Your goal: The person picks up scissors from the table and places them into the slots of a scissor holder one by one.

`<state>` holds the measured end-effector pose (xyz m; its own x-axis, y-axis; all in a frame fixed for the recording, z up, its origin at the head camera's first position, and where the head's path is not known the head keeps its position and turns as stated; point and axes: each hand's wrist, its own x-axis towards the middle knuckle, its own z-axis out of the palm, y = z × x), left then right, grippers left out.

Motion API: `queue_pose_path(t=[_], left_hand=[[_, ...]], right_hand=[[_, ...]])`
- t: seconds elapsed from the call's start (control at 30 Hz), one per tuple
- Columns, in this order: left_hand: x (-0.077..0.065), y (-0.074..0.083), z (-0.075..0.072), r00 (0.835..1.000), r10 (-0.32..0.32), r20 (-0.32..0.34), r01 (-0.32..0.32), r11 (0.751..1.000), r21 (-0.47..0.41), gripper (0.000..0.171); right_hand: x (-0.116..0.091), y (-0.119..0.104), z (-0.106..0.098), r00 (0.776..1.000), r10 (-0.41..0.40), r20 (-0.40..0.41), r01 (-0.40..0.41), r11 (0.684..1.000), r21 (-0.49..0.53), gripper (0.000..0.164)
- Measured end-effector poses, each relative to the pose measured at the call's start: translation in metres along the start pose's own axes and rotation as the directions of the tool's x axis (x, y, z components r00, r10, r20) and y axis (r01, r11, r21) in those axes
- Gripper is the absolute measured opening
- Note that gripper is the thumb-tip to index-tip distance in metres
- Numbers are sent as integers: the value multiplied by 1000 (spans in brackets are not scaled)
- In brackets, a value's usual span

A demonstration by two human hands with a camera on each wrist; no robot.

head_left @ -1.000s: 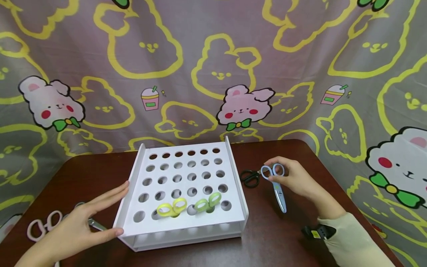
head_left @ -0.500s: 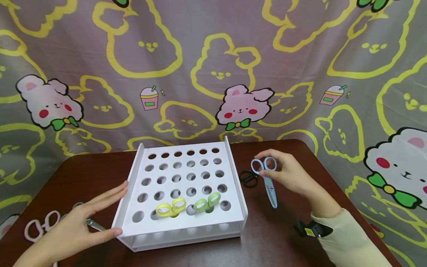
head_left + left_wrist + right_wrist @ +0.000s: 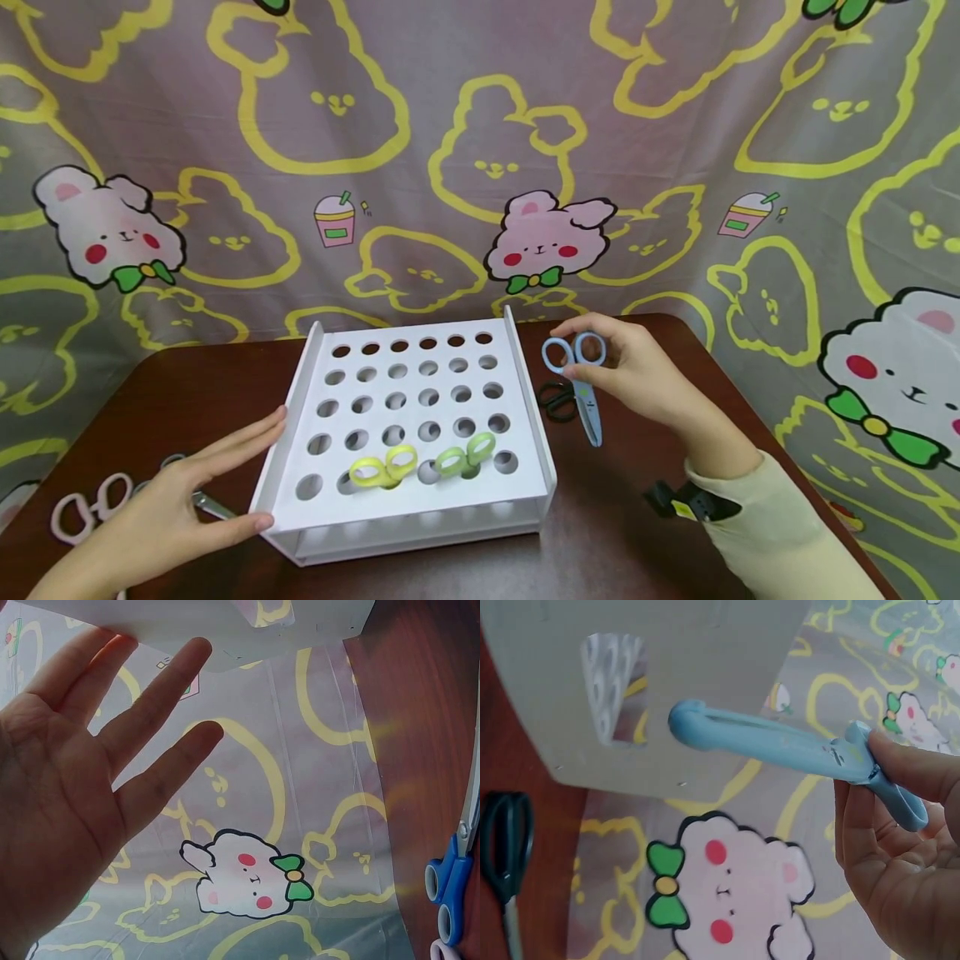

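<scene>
Light blue scissors (image 3: 583,392) hang blade-down in my right hand (image 3: 637,367), which pinches them by the handle loops. The right wrist view shows the thumb and fingers on the handles of these scissors (image 3: 780,746), whose blades point at the white rack's side panel. My left hand (image 3: 165,508) rests its spread fingertips and thumb against the left side of the white rack (image 3: 405,506). In the left wrist view its fingers (image 3: 161,705) look mostly straight. Yellow-handled scissors (image 3: 367,472) and green-handled scissors (image 3: 452,461) stand in the rack's front row of holes.
Black-handled scissors (image 3: 557,403) lie right of the rack, just beyond the light blue blades. Pink-handled scissors (image 3: 73,518) lie at the left, partly behind my left hand. Blue-handled scissors (image 3: 450,889) are beside them. A patterned curtain (image 3: 420,125) hangs behind the dark table (image 3: 195,392).
My right hand has moved left and farther back with the light blue scissors, toward the rack's right side. My left hand stays against the rack.
</scene>
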<state>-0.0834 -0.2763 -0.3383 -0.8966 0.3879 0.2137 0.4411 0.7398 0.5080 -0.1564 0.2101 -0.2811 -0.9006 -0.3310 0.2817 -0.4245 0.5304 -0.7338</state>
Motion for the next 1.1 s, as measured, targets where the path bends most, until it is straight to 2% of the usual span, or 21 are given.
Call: queue_pose_path(t=[0.07,0.3,0.6,0.83,1.1], left_hand=[[0,0,0,1000,1,0,-1,1000,0,88],[-1,-2,-1,998,-56,18,55,998,40,87],[0,-1,-1,999,-51,10,50,998,49,89],[0,-1,0,1000,-27,7,27,999,21,88],[0,-1,-1,999,-33,11,33,999,29,88]], right_hand=[[2,-6,1,1000,-7,2,7,1000,9,36],[6,-23,4,1000,-11,23,9,998,67,38],[16,-44,5,999,-28,43,25,996,81,41],[24,-55,9,994,-98,56,92,990,107,39],[36,-67,15,986,-158,59,151,983,100,41]])
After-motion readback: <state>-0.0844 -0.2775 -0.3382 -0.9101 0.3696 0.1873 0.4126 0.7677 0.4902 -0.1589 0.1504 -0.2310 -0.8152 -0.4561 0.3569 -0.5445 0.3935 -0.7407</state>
